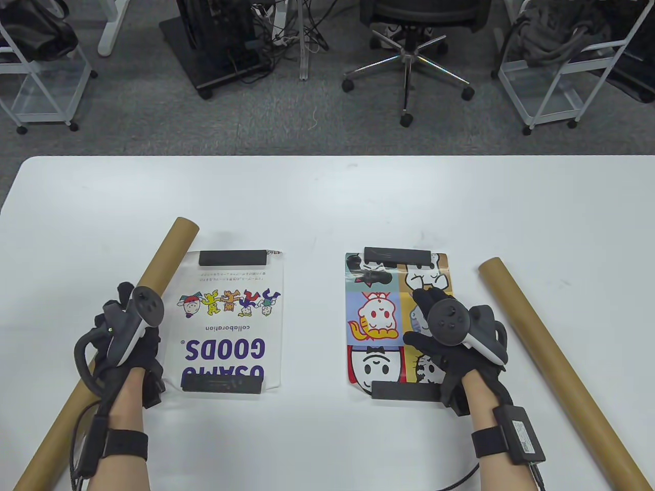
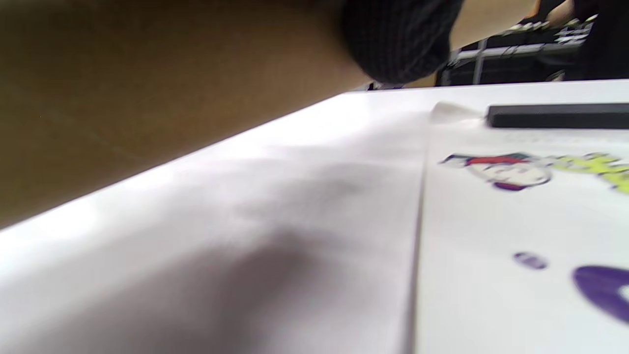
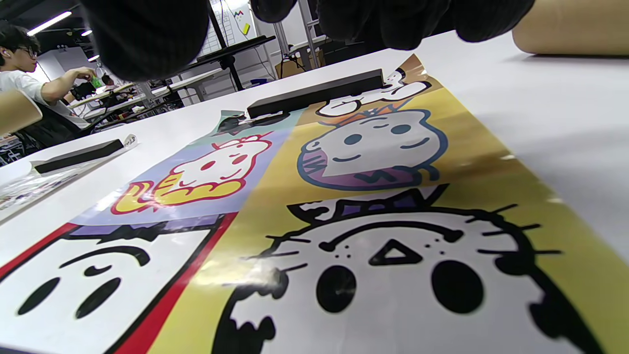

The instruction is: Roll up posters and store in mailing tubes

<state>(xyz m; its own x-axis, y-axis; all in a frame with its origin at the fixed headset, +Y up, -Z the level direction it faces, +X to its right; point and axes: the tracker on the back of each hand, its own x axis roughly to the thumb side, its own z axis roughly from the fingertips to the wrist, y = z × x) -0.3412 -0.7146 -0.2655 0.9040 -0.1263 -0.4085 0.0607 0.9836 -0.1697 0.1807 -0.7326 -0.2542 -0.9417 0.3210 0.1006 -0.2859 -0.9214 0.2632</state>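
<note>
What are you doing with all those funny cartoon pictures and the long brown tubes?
Two posters lie flat on the white table, each pinned by dark bars at top and bottom. The right hand is over the colourful cartoon-face poster, fingers spread. The left hand sits on the long brown cardboard tube beside the white poster with purple letters. Another brown cardboard tube waits on the right. Nothing is rolled up yet.
</note>
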